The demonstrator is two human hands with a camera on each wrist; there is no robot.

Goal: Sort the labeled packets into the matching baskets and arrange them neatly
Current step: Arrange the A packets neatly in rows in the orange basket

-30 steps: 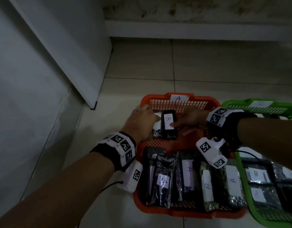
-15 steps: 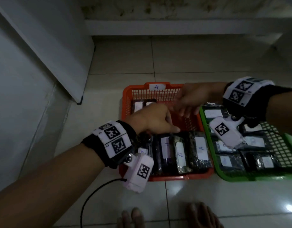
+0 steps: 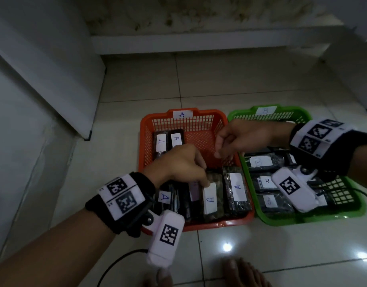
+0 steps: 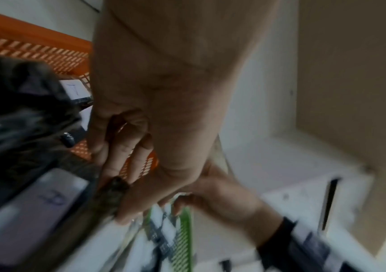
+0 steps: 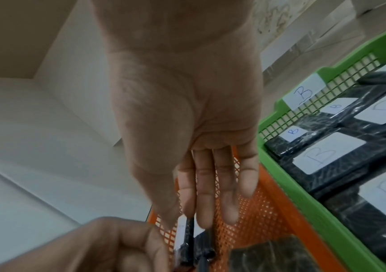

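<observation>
- Change since the earlier frames: the left hand (image 3: 179, 163) has come back from the far packets to the near row of the orange basket (image 3: 144, 141); the right hand (image 3: 233, 137) has lifted clear of the far end.
- Orange basket: on the tiled floor (image 3: 230, 79), white tag marked A (image 3: 182, 114) on its far rim. Two A-labelled packets (image 3: 168, 141) lie side by side in the far left corner. A near row of dark packets runs along the near wall, labels facing up.
- Left hand: fingers curled onto the far end of an A-labelled packet in the near row (image 3: 211, 199), thumb and fingertips pinching its upper edge in the left wrist view.
- Rightmost near packet (image 3: 236, 188): label A, just beside the pinched one, untouched.
- Right hand: above the right side of the orange basket, fingers loosely hanging, nearly straight in the right wrist view, holding nothing.
- Green basket (image 3: 354, 212): touching the orange one on the right, tag marked B (image 3: 265, 110) on its far rim, holding dark B-labelled packets (image 3: 261, 162) in rows.
- Bare feet (image 3: 240, 272): at the near edge of the floor.
</observation>
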